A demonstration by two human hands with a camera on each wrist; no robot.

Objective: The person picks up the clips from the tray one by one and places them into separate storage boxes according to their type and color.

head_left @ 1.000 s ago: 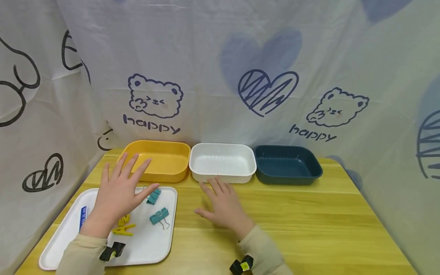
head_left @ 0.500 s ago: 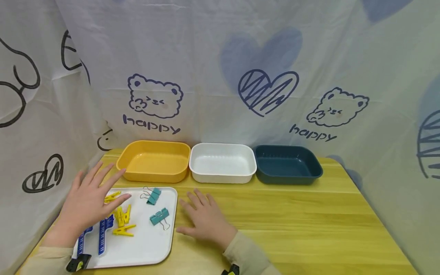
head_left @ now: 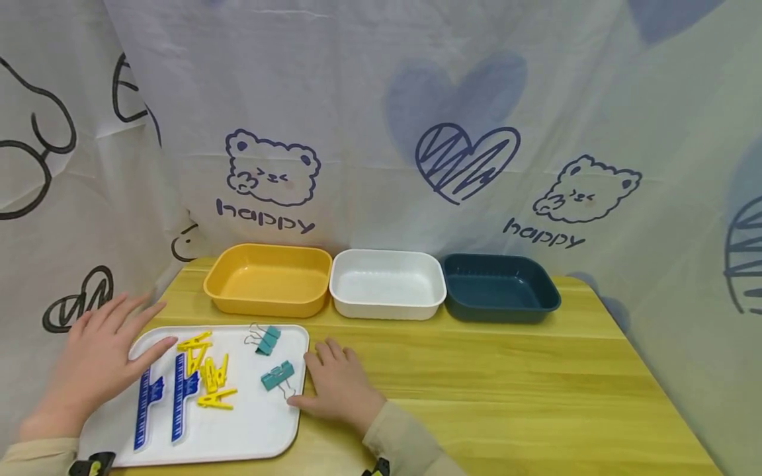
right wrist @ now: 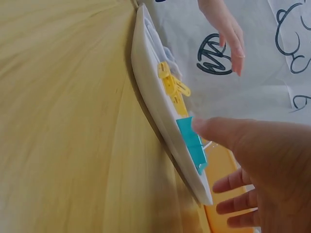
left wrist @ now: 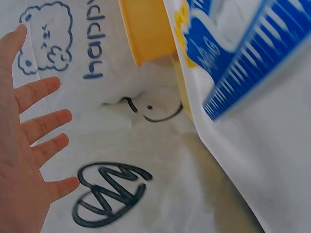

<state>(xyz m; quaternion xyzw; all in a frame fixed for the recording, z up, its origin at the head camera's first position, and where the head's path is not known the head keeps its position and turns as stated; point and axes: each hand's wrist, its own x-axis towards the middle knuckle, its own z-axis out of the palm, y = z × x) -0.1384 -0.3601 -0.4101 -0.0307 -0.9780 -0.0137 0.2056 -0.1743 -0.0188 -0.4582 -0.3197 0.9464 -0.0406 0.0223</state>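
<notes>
My left hand (head_left: 98,363) is above the left edge of the white tray (head_left: 256,430), fingers spread and holding nothing. In the left wrist view the fingers of that hand (left wrist: 22,150) are extended. At the tray's right edge is my right hand (head_left: 342,390), fingers relaxed, its thumb near the wire handles of a teal binder clip (head_left: 277,375); whether it touches the rim I cannot tell. A second teal binder clip (head_left: 268,340) lies farther back. Several yellow clothespins (head_left: 217,398) lie mid-tray. Two blue ruler-like clips (head_left: 178,403) with white markings lie at its left.
Behind the tray stand a yellow bin (head_left: 268,307), a white bin (head_left: 387,309) and a dark teal bin (head_left: 500,312) in a row. The wooden table (head_left: 506,396) extends to the right. A printed white curtain (head_left: 369,132) hangs behind and at the sides.
My left hand has moved left from over the tray, uncovering the blue clips and yellow clothespins. My right hand has come left and nearer, from before the white bin to the tray's right edge.
</notes>
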